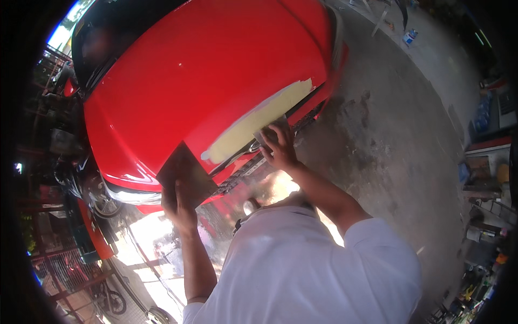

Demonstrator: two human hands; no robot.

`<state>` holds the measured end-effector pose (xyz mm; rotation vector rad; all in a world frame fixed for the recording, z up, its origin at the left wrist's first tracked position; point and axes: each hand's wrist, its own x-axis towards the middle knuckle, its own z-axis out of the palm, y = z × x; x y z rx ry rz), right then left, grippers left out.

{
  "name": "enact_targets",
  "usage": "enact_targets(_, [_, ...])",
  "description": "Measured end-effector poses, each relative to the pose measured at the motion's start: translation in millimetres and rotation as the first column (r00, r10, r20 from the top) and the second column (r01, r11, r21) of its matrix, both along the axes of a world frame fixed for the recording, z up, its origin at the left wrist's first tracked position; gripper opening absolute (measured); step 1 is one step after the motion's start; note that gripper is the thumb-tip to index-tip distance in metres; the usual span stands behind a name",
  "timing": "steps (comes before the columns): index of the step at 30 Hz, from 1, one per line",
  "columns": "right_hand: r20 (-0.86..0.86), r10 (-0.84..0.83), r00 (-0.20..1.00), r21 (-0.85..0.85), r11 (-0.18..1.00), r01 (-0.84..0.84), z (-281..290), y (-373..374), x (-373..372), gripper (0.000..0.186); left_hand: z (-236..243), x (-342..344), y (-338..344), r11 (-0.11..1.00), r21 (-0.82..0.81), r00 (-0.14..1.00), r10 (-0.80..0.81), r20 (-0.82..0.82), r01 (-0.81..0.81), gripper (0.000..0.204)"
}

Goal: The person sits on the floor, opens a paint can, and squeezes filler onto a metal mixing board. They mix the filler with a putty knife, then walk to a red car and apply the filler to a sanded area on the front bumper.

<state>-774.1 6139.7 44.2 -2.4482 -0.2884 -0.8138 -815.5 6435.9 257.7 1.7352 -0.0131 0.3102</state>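
A red car hood (216, 59) fills the space in front of me. Along its front edge runs a long patch of pale yellow body filler (253, 121) with a greyish border. My left hand (179, 208) grips a flat, dark, square plate (186, 168) from below, just left of the patch and over the hood's front corner. My right hand (279, 148) is closed on a thin dark putty spreader (278, 122) at the patch's lower edge. Fingers partly cover the spreader, and whether its edge presses on the filler I cannot tell.
Below the hood are the car's grille and bumper (243, 171). A stained concrete floor (388, 151) stretches to the right, with a plastic bottle (410, 36) far off. Shelves with tools and cans (485, 232) line the right side. A motorcycle wheel (107, 204) stands at left.
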Motion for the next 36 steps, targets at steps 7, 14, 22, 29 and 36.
enact_targets(7, [0.044,0.013,0.999,0.017,1.000,-0.014,-4.9,-37.3,5.2,0.055,4.1,8.2,-24.8,1.000,0.007,1.000,-0.025,0.011,0.025,0.037])
enact_targets(14, [0.043,0.010,0.999,0.001,1.000,-0.010,-10.1,-72.8,17.3,0.054,2.6,12.1,-63.4,0.999,0.008,0.999,-0.043,-0.011,0.043,0.038])
enact_targets(22, [0.081,-0.011,0.997,0.046,0.999,0.007,-10.1,-96.4,32.2,0.050,-5.6,16.5,-97.5,0.999,0.016,0.999,-0.029,-0.028,0.029,0.037])
enact_targets(29, [0.115,-0.070,0.991,0.113,0.992,0.057,-4.9,-133.4,54.3,0.051,-5.3,27.0,-125.8,0.994,-0.016,0.992,-0.105,-0.068,0.104,0.036])
enact_targets(36, [0.041,0.292,0.955,0.627,0.737,-0.253,101.0,-116.2,-15.1,0.047,-33.8,35.9,-167.2,0.943,-0.323,0.990,-0.110,-0.084,0.078,0.035])
